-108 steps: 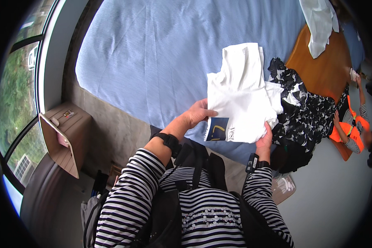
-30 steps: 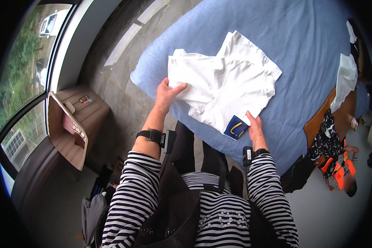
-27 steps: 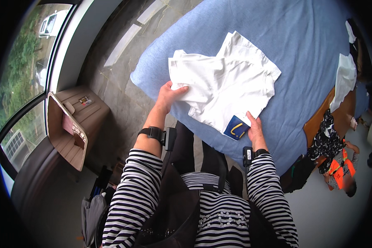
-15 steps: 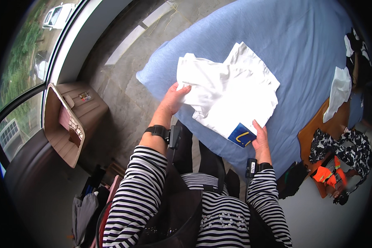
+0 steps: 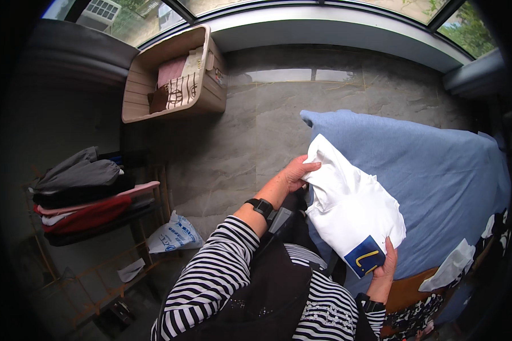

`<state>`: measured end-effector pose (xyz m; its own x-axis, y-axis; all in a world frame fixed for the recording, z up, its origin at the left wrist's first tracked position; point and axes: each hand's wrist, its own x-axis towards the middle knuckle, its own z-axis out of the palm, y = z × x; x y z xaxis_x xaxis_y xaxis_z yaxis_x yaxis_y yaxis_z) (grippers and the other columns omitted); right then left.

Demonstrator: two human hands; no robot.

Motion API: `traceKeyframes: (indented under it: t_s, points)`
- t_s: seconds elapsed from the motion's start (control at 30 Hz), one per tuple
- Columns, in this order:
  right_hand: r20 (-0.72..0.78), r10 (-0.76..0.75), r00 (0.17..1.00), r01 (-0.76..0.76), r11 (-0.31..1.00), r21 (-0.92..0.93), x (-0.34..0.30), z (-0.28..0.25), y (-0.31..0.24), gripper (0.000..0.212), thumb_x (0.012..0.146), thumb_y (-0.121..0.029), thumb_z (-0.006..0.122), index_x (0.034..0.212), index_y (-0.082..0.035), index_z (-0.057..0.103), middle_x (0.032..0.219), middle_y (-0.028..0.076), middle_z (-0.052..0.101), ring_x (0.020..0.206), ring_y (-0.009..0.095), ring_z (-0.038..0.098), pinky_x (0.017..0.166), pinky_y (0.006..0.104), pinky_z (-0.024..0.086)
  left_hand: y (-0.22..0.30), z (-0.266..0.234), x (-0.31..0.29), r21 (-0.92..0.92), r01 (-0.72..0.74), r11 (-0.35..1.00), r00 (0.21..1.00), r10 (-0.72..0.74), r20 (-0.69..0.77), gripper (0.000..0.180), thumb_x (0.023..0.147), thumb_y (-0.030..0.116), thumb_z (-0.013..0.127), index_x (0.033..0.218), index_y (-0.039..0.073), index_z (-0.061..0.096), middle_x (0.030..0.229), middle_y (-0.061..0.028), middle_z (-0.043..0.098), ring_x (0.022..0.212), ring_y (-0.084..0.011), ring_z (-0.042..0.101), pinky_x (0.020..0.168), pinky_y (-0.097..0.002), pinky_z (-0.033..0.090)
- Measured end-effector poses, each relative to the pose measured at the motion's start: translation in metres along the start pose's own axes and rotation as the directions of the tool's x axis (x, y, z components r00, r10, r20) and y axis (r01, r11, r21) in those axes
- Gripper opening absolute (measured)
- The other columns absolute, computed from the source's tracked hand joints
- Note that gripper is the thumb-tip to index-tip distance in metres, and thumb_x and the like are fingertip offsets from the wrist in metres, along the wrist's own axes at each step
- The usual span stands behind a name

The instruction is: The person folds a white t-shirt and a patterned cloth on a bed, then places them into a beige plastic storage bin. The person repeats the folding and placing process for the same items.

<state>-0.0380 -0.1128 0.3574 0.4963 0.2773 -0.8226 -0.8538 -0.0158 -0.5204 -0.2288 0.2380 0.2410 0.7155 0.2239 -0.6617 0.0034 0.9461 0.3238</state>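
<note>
one white garment [image 5: 350,207], folded, with a single blue patch at its lower corner, is held up between both hands over the near-left corner of the blue bed [image 5: 432,170], seemingly to keep the fold from slipping. the left hand [image 5: 296,173] grips its top edge, fingers closed on the cloth; the right hand [image 5: 385,267] pinches the patch corner from below. off the bed's left edge stand one open beige suitcase [image 5: 173,77] and one rack of stacked clothes [image 5: 85,196], with one white plastic bag [image 5: 173,238] on the floor.
</note>
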Motion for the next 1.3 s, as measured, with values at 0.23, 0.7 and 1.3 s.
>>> traceKeyframes:
  t_s: [0.23,0.7,1.3]
  points:
    - [0.251,0.146,0.957,-0.112,0.983,-0.146,-0.071,0.058,-0.015,0.056,0.096,-0.007,0.069,0.148,-0.004,0.048,0.135,0.016,0.065,0.116,0.031,0.068,0.096,0.0449,0.059,-0.018,-0.028,-0.183,-0.169,-0.227,0.959,0.957,0.188,-0.221,0.046,0.093,0.01,0.074,0.136,0.001,0.058,0.129,-0.0129,0.068,0.117,-0.0265,0.068,0.107,-0.0419,0.053]
    - [0.406,0.347,0.846,-0.196,0.909,-0.369,-0.218,0.351,0.081,0.055,0.1,-0.007,0.063,0.151,-0.003,0.043,0.139,0.019,0.062,0.117,0.034,0.068,0.094,0.0496,0.061,0.06,-0.186,-0.382,-0.489,-0.473,0.733,0.875,0.326,-0.359,0.056,0.093,0.031,0.076,0.139,0.007,0.057,0.13,-0.0091,0.067,0.121,-0.027,0.064,0.108,-0.0467,0.048]
    - [0.373,0.285,0.883,-0.168,0.933,-0.317,-0.195,0.709,0.228,0.05,0.102,-0.013,0.063,0.148,-0.003,0.045,0.135,0.018,0.064,0.116,0.033,0.069,0.098,0.0497,0.059,0.297,-0.225,-0.375,-0.731,-0.094,0.676,0.933,0.317,0.173,0.116,0.073,0.08,0.073,0.161,0.019,0.029,0.157,-0.0089,0.047,0.14,-0.0321,0.05,0.113,-0.0552,0.044]
